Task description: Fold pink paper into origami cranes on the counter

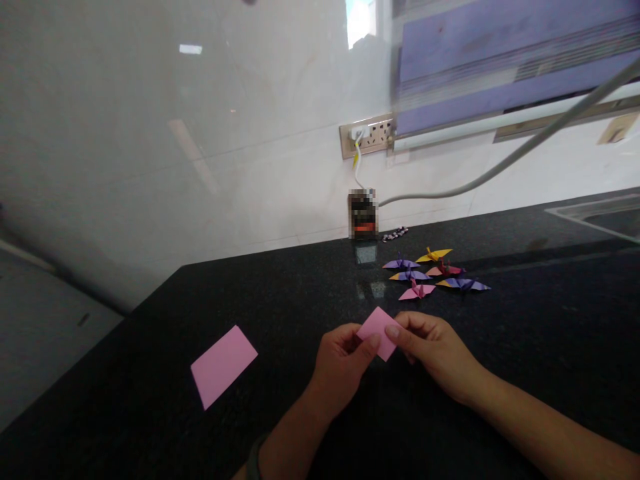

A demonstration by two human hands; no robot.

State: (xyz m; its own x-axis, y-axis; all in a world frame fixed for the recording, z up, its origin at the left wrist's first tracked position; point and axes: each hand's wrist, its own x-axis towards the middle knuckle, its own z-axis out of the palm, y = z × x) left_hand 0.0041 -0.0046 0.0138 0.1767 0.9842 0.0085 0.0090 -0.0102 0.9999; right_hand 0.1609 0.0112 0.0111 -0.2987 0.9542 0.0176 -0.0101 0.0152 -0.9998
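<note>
Sitting diamond-wise above the dark counter [290, 293], the small pink square [379, 321] is pinched at its left by the left hand [344, 363] and at its right by the right hand [427, 340]. Uneven pressure could slide its layers askew or crease it off line. A leftward drift might nudge the loose pink paper [225, 367]; a forward reach could crush the folded paper birds [447, 270]

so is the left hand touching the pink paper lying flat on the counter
Apart. The head view shows a strip of black countertop between the left hand and the flat pink paper.
</note>
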